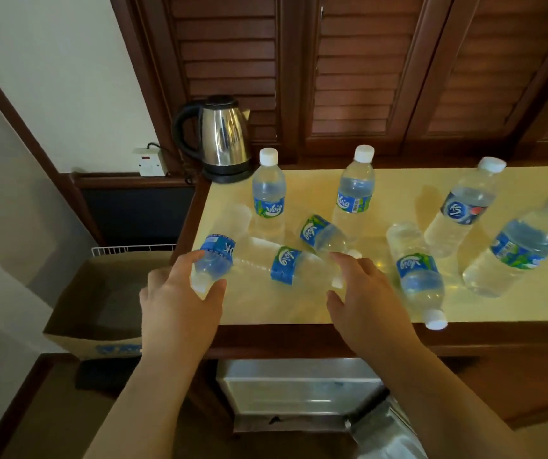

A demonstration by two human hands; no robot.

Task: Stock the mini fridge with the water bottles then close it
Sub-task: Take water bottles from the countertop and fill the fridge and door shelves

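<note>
Several clear water bottles with blue labels are on the yellow counter top (pixel 299 303); some stand upright (pixel 268 193), others lie on their sides (pixel 418 273). My left hand (pixel 180 299) curls around the neck end of a tilted, blurred bottle (pixel 216 256) at the counter's left edge. My right hand (pixel 362 293) hovers with fingers spread over the cap end of a bottle lying in the middle (pixel 284 265). Below the counter, the white mini fridge (pixel 299 389) shows; its inside is mostly hidden.
A steel electric kettle (pixel 223 137) stands at the counter's back left, plugged into a wall socket (pixel 150 162). A cardboard box (pixel 100 299) and a white wire rack (pixel 133 249) sit left of the counter. Dark louvered wooden doors (pixel 365 77) rise behind.
</note>
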